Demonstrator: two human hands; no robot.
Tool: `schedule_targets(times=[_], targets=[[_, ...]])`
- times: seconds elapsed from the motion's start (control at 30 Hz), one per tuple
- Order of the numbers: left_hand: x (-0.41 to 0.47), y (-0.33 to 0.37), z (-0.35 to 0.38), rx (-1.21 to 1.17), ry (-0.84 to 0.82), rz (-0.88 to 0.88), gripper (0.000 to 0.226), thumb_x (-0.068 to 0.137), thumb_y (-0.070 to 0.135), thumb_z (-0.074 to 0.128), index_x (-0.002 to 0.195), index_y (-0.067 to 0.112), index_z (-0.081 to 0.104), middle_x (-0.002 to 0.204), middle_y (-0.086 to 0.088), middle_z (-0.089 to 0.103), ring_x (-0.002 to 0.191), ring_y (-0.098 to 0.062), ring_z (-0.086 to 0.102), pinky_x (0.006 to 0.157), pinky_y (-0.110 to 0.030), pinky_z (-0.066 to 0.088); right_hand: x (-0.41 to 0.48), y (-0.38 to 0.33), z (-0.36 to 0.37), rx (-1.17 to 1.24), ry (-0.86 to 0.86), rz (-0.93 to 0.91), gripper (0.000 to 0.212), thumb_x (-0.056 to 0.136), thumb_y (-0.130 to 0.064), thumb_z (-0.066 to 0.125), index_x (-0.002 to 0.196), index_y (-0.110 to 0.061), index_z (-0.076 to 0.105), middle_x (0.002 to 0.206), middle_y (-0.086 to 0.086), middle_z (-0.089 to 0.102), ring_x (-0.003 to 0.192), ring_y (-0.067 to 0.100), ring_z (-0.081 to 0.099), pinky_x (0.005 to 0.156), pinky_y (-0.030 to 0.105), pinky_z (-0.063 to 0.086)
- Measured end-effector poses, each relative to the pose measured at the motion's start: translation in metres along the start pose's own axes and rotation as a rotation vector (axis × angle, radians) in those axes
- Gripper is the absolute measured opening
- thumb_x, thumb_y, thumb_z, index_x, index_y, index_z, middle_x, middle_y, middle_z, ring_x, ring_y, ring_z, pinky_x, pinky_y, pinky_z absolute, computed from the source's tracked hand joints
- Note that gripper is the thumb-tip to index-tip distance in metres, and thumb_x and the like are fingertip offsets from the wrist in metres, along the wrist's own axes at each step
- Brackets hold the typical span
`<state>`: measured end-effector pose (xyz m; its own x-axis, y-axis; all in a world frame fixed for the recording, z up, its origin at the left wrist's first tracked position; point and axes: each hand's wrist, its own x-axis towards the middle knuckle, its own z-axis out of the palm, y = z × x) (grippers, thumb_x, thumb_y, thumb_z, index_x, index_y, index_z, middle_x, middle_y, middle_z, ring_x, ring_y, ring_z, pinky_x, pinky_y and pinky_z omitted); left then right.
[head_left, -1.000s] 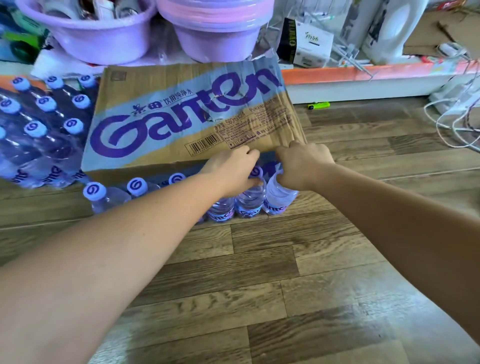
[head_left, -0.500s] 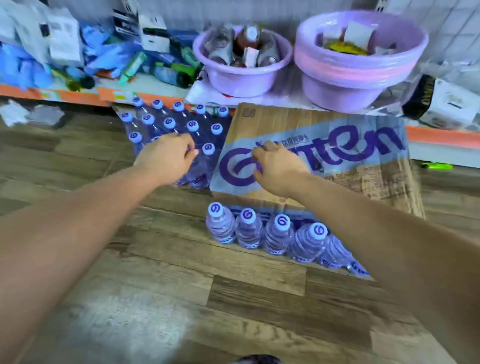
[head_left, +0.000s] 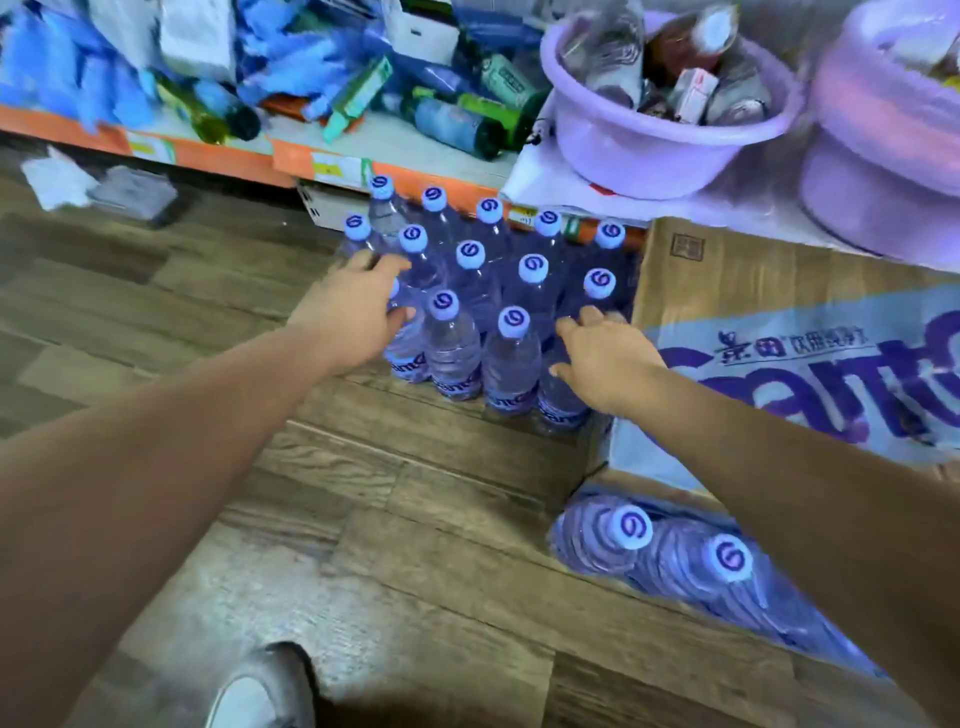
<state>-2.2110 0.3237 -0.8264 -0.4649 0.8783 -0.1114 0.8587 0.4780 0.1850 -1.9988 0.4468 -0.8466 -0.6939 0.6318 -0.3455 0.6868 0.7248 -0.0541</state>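
Plastic bottles, full and capped, make up the pack (head_left: 483, 312) you are reaching for. Expect real weight and a load that may sag and shift: each bottle is stiff on its own, but I cannot tell whether film binds them together. Your left hand (head_left: 348, 317) lies against the pack's left side, fingers nearly straight and spread, closed round nothing. Your right hand (head_left: 608, 358) is spread too, at the front right bottle, either touching it or just short of it; I cannot say which. The smooth walls may slip, so take hold low on the two outer sides or under the base, rather than by the caps (head_left: 532, 267).

The pack stands upright on the floor (head_left: 363, 519), its far side at the foot of the shelf (head_left: 234, 156) and its right side just beside the carton (head_left: 779, 291). That gap on the right looks tight for your fingers. More bottles (head_left: 631, 527) stick out under the carton's near edge. A basin (head_left: 660, 140) sits on the shelf above the pack's far right corner, so lifting straight up there is crowded. The floor to the left and towards you is open; mind your shoe (head_left: 260, 691) at the near edge.
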Motion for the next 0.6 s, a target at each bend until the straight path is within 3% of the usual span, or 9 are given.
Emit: schedule_targets(times=[0.2,0.4,0.53,0.6], targets=[[0.025,0.002,0.010,0.127,-0.146,0.190,0.052,0.094,0.035,0.048,0.143,0.025,0.033,0.145,-0.004,0.041,0.133,-0.031,0.036,0.106,-0.046,0.033,0.011,-0.006,-0.002,0.002,-0.053,0.090,0.049,0.093,-0.023,0.056,0.137,-0.012,0.038,0.132,0.014,0.042,0.122,0.039,0.042,0.093,0.046,0.046],[0.022,-0.008,-0.004,0.105,-0.212,0.241,0.056,0.094,0.029,0.050,0.145,0.024,0.029,0.143,-0.009,0.044,0.132,-0.029,0.040,0.105,-0.039,0.034,0.014,-0.009,-0.013,0.031,-0.088,0.093,0.046,0.087,-0.027,0.065,0.128,-0.014,0.050,0.119,0.015,0.051,0.112,0.038,0.051,0.087,0.041,0.045],[0.024,0.008,0.006,0.042,-0.113,0.204,0.037,0.090,0.029,0.055,0.126,0.020,0.050,0.123,-0.014,0.061,0.114,-0.036,0.054,0.091,-0.041,0.046,0.005,-0.007,-0.006,-0.010,-0.023,0.052,0.045,0.089,-0.029,0.063,0.128,-0.012,0.050,0.121,0.018,0.052,0.113,0.040,0.051,0.087,0.040,0.044],[0.028,0.020,0.010,0.039,-0.117,0.155,0.034,0.087,0.033,0.061,0.115,0.017,0.051,0.114,-0.015,0.062,0.107,-0.036,0.055,0.081,-0.040,0.044,0.003,-0.005,-0.004,-0.014,-0.013,0.031,0.045,0.089,-0.029,0.063,0.129,-0.012,0.049,0.121,0.018,0.052,0.113,0.040,0.051,0.087,0.041,0.045]])
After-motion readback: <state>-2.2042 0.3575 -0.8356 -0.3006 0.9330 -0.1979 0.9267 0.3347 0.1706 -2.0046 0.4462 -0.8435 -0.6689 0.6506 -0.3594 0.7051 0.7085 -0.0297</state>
